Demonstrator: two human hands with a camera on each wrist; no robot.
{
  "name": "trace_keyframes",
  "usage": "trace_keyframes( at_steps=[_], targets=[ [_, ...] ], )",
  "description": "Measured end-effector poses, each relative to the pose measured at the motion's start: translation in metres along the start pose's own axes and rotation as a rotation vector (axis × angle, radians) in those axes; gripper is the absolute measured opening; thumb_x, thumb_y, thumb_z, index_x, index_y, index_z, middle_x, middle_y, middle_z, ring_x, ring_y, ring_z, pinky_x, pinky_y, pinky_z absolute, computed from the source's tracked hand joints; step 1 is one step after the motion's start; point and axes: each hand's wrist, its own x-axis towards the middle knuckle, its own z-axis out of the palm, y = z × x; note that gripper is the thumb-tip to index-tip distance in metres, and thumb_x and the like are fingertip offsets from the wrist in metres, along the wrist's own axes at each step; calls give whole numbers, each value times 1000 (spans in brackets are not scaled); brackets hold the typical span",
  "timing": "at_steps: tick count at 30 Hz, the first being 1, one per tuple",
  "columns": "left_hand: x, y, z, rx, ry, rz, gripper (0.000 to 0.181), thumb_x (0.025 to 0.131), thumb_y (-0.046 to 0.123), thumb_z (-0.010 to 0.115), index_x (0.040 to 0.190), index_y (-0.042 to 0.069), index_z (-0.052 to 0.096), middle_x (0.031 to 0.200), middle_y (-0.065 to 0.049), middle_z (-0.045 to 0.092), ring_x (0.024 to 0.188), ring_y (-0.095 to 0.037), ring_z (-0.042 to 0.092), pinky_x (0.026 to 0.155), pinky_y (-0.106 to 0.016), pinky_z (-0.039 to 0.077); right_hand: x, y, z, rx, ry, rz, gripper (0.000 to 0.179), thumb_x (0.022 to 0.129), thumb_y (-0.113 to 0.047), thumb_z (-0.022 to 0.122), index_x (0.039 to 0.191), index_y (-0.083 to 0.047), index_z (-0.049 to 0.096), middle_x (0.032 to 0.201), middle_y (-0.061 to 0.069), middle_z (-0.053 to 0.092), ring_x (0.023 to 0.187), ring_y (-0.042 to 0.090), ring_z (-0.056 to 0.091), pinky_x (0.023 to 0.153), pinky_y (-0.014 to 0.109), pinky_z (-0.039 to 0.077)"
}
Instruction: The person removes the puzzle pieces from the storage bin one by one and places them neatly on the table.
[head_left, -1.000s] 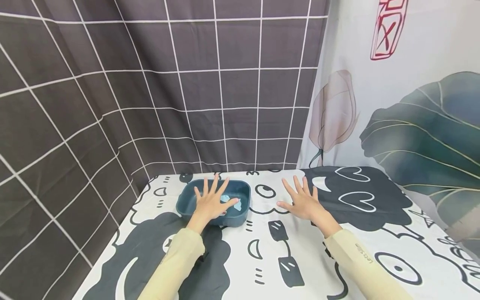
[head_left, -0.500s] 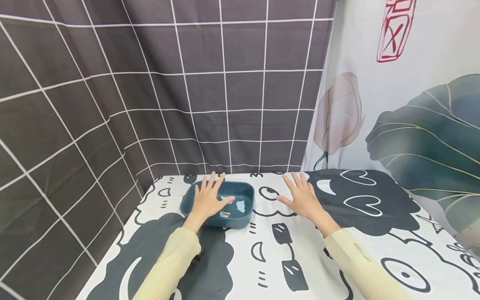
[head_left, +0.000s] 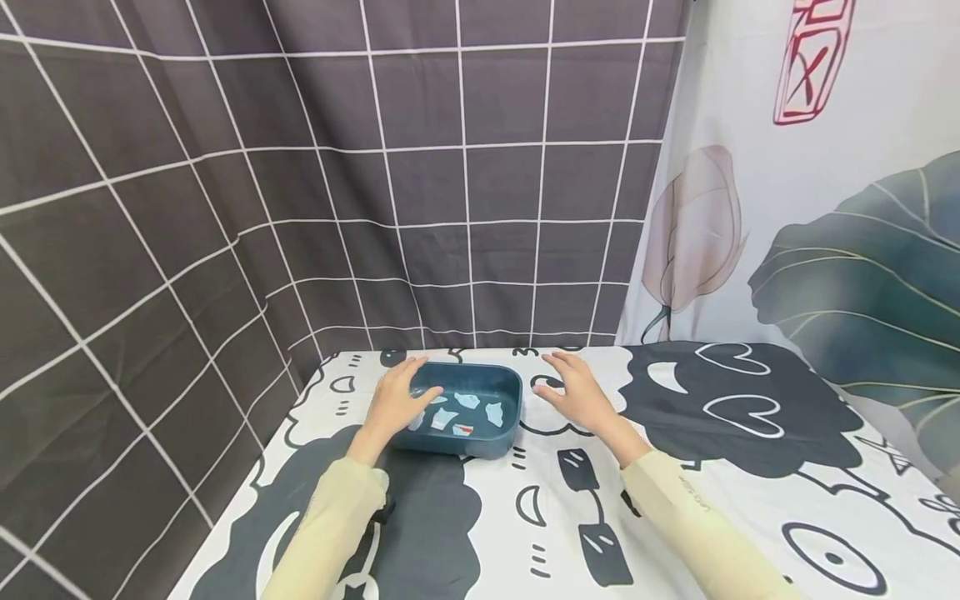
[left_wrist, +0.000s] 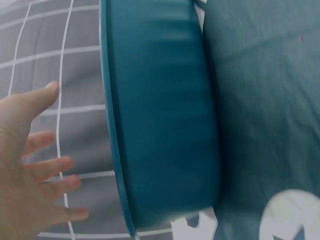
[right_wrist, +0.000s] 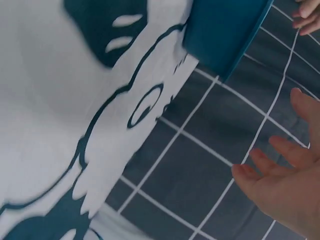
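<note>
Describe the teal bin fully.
The bin is dark teal, plastic-looking, rectangular and open-topped, with rounded corners and a thin rim. It sits upright near the far edge of the printed cloth, several pale pieces lying inside, one partly red. The left hand partly hides its left end, apparently without touching; the right hand is clear of it.

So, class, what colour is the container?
The container is dark blue-green, showing best in the left wrist view.
</note>
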Motion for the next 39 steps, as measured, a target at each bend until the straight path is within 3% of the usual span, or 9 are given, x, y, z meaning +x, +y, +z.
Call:
trace_keyframes(
  at_steps=[7, 18, 26, 33, 39],
  targets=[
    [-8, -22, -6, -103, -65, -91, 67, 86, 27, 71, 143, 1, 45, 147, -25, 45, 139, -44, 38, 118, -58, 31, 8, -14, 20, 118, -40, 47, 55, 92, -23, 65, 138, 3, 49, 141, 26, 50, 132, 44, 46, 111, 57, 41],
    [-19, -47, -1, -155, -75, -165, 66, 85, 13, 68, 141, -9, 40, 143, -33, 44, 135, -49, 40, 116, -60, 32, 12, -32, 51, 263, -108, 94, 44, 89, -14, 68, 129, 1, 57, 129, 20, 62, 118, 36, 60, 100, 46, 53],
    [-24, -58, 0, -262, -83, -294, 64, 88, 7, 61, 144, -8, 35, 134, -39, 49, 112, -52, 59, 93, -54, 55, 20, -38, 79, 357, -173, 80, 36, 86, -8, 69, 120, 3, 62, 118, 22, 66, 102, 31, 66, 88, 40, 58],
    [-26, -68, 2, -432, -61, -315, 59, 87, -1, 59, 142, -9, 39, 128, -42, 52, 80, -36, 70, 60, -35, 63, 32, -49, 97, 360, -240, 75, 35, 83, -5, 72, 115, 5, 64, 109, 21, 69, 96, 28, 67, 82, 36, 59],
    [-31, -69, 1, -426, -45, -320, 53, 89, -2, 53, 141, -8, 41, 131, -43, 49, 89, -40, 70, 60, -34, 63, 40, -58, 107, 332, -313, 105, 34, 80, -4, 74, 112, 6, 66, 107, 21, 69, 98, 32, 67, 84, 38, 58]
  ],
)
